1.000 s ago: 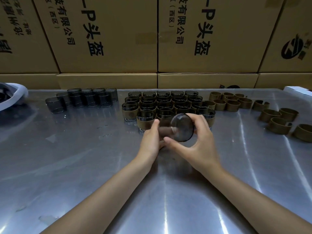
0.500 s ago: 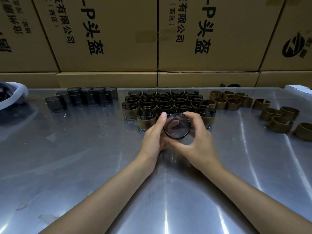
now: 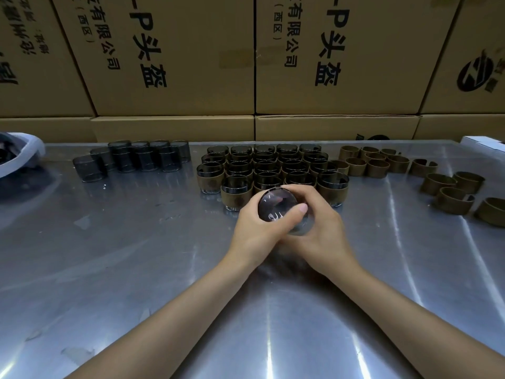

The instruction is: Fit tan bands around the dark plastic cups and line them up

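dark cup (image 3: pixel 277 207), tipped toward camera, gripped by curled left hand (image 3: pixel 254 231) and right hand (image 3: pixel 321 228), just before banded cups (image 3: pixel 269 166) on steel table (image 3: pixel 136 269).

Roughly seven bare dark plastic cups (image 3: pixel 142 160) at far left, some twenty-odd banded cups (image 3: pixel 270 166) in about five rows at centre, one more cup (image 3: pixel 277 205) between two hands, about fifteen loose tan bands (image 3: pixel 378 168) at right, exact counts uncertain through overlap.

Head camera looks forward and down, close over the steel table (image 3: pixel 109 269)
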Motion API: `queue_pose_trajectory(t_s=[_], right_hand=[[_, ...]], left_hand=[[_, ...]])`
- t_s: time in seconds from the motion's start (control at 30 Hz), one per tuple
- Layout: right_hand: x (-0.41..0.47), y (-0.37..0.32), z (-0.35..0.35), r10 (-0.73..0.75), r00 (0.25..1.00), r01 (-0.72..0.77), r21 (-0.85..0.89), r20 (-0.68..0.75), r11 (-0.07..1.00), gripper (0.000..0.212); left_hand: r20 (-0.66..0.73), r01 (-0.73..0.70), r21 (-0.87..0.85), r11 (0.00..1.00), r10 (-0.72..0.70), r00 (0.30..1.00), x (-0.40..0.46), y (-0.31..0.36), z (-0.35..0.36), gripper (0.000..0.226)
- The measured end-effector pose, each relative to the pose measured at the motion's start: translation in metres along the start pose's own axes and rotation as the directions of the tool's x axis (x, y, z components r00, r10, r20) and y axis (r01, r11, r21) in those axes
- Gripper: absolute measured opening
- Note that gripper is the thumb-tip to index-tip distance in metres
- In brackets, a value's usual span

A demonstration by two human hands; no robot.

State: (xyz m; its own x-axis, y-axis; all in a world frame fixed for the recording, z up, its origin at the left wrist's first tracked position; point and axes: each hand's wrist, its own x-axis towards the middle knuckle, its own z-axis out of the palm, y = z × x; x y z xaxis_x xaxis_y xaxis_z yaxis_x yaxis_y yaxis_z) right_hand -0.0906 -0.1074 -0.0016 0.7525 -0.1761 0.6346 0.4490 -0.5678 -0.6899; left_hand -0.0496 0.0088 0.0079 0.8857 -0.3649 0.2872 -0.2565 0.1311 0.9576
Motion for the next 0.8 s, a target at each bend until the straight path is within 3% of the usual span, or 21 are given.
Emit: queue_pose_trajectory(t_s=[0.17, 0.4, 0.57, 0.8], right_hand=[[0.004, 0.007, -0.004, 0.106, 0.994, -0.104, 0.172, -0.005, 0.98, 0.053], [0.006, 0.012, -0.011, 0.178, 0.977, -0.208, 0.323, 0.121, 0.923, 0.047], [0.005, 0.006, -0.01, 0.155, 0.975, -0.196, 0.293, 0.157, 0.936, 0.06], [0.001, 0.003, -0.006, 0.103, 0.987, -0.118, 0.131, 0.122, 0.984, 0.07]], left_hand=[[0.058, -0.12, -0.005, 0.993, 0.12, 0.991, -0.001, -0.003, -0.002, 0.044], [0.212, 0.152, -0.236, 0.96, -0.101, 0.972, 0.002, 0.001, -0.017, 0.051], [0.201, 0.267, -0.299, 0.916, -0.213, 0.956, 0.005, 0.004, -0.021, 0.054], [0.078, 0.278, -0.311, 0.909, -0.268, 0.96, 0.009, 0.0, -0.021, 0.039]])
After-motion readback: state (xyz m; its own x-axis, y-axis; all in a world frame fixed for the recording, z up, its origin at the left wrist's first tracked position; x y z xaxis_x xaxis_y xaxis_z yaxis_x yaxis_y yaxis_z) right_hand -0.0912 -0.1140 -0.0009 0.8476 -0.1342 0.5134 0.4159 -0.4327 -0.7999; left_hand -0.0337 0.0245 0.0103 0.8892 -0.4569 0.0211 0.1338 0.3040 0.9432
